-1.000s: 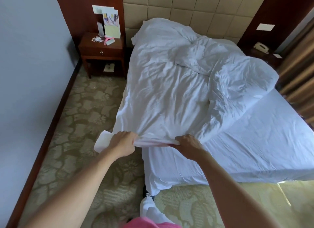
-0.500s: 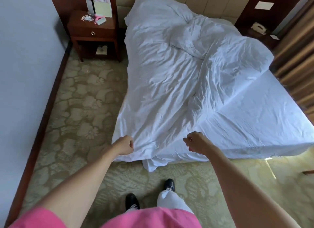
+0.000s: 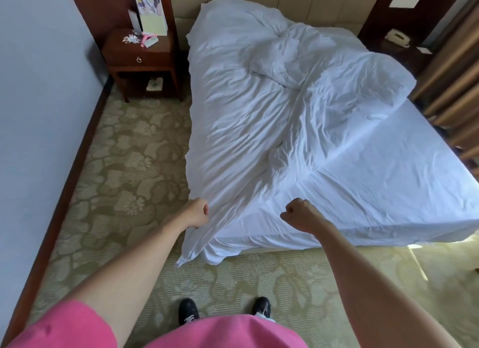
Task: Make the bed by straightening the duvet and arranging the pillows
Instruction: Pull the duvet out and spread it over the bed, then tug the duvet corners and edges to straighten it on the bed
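Fists over the foot of the bed

Both hands are curled into fists and hold nothing: the left hand hovers at the duvet's near left edge, the right hand just right of it. The rumpled white duvet stretches away beyond both hands, bunched toward the headboard, one corner drooping to the carpet between them

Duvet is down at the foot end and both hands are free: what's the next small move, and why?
Probably step right and take hold of the folded-over part of the duvet, then draw it across. It covers only the bed's left half and is bunched on itself, leaving the bare sheet exposed. The left hand and right hand hover curled, holding nothing.
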A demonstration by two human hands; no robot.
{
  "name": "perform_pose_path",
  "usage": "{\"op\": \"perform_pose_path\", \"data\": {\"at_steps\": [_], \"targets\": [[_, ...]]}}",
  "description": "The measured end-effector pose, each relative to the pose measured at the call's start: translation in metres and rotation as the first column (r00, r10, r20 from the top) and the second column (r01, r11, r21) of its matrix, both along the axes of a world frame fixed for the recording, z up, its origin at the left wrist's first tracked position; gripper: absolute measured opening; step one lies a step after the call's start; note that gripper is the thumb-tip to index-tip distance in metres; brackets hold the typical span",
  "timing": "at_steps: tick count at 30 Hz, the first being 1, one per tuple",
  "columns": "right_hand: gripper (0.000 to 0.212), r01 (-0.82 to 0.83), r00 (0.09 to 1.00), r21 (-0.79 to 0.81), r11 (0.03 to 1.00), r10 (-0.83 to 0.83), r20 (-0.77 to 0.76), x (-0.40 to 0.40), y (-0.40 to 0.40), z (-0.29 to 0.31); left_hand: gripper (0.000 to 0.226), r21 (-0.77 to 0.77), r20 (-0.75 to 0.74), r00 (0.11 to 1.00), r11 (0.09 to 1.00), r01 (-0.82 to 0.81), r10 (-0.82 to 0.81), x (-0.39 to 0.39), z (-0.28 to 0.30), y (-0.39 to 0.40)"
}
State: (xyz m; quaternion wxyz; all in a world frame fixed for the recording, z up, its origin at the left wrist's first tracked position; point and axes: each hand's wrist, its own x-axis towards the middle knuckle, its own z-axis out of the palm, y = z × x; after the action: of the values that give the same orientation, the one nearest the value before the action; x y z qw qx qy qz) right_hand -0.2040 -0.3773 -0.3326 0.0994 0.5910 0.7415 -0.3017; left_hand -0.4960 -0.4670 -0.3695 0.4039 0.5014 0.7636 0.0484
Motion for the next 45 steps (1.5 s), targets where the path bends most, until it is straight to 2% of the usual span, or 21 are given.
{"op": "perform_pose_path", "data": {"at_steps": [9,18,22,26,33,38,45], "targets": [[0.032,0.043,0.997,0.058,0.997,-0.047,0.062,0.123,0.047,0.008,0.004,-0.018,0.061,0.994,0.995,0.095,-0.094,0.111,0.000,0.064],[0.034,0.056,0.998,0.087,0.995,-0.056,0.002,0.149,0.113,-0.003,0.002,-0.060,0.047,0.990,0.989,0.133,-0.130,0.141,-0.009,0.134],[0.034,0.067,0.998,0.048,0.997,-0.066,-0.006,0.161,0.150,-0.004,0.001,-0.120,0.076,0.986,0.981,0.155,-0.146,0.153,-0.015,0.184],[0.030,0.055,0.997,-0.039,0.998,-0.053,0.061,0.174,0.196,-0.007,0.001,-0.169,0.117,0.983,0.973,0.158,-0.139,0.166,-0.025,0.244],[0.016,0.127,0.991,-0.041,0.991,-0.126,0.034,0.166,0.271,-0.011,0.004,-0.195,0.123,0.982,0.966,0.169,-0.147,0.162,-0.030,0.317],[0.015,0.061,0.998,-0.113,0.992,-0.060,0.012,0.144,0.313,-0.024,0.006,-0.205,0.102,0.990,0.971,0.119,-0.100,0.141,-0.030,0.350],[0.021,-0.091,0.996,-0.160,0.983,0.091,-0.008,0.104,0.381,-0.065,0.008,-0.202,0.123,0.988,0.977,-0.066,0.092,0.146,-0.061,0.380]]}}
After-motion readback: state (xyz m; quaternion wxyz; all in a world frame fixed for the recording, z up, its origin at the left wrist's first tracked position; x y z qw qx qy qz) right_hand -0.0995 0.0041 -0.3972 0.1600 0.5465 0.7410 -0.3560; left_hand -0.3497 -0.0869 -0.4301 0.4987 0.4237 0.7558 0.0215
